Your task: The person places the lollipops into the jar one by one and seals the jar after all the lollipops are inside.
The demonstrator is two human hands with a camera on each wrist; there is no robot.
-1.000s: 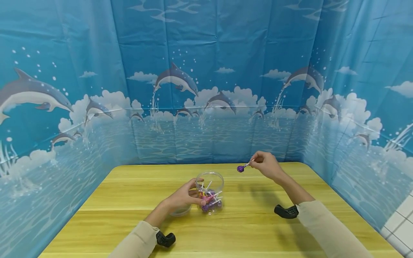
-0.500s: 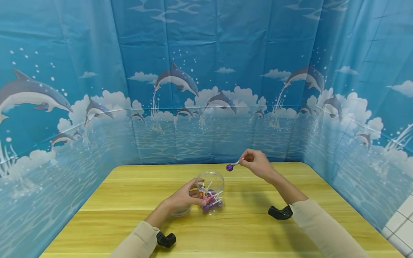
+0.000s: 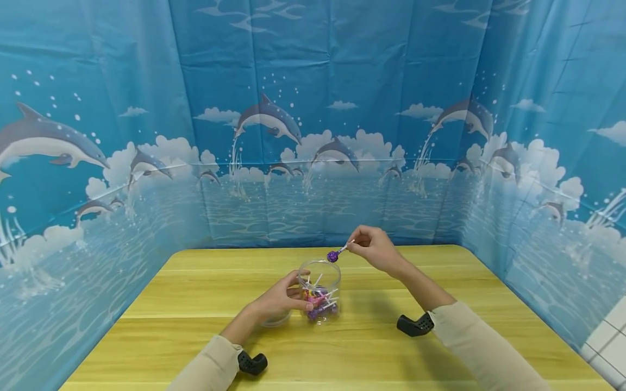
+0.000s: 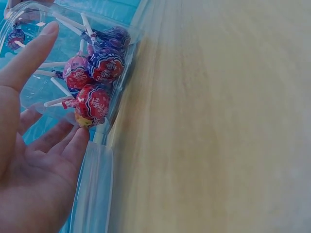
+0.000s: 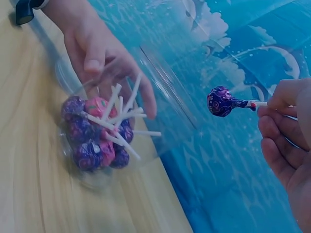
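A clear plastic jar (image 3: 320,282) stands upright and uncovered on the table, with several wrapped lollipops (image 5: 97,133) in purple, pink and red inside. My left hand (image 3: 279,297) grips the jar from its left side, thumb in front and fingers behind. Between thumb and fingertips my right hand (image 3: 376,250) pinches the white stick of a purple lollipop (image 5: 221,102). That lollipop hangs head down and to the left, at the far right part of the jar's rim in the head view; whether it touches the rim I cannot tell.
A clear round lid (image 3: 276,320) lies on the wooden table (image 3: 195,304) just left of the jar, partly hidden by the left hand. Behind the table hangs a blue curtain (image 3: 313,212) printed with dolphins, which also runs along both sides.
My right hand has moved left with the purple lollipop, from well right of the jar to its rim. The left hand and the jar have stayed nearly still.
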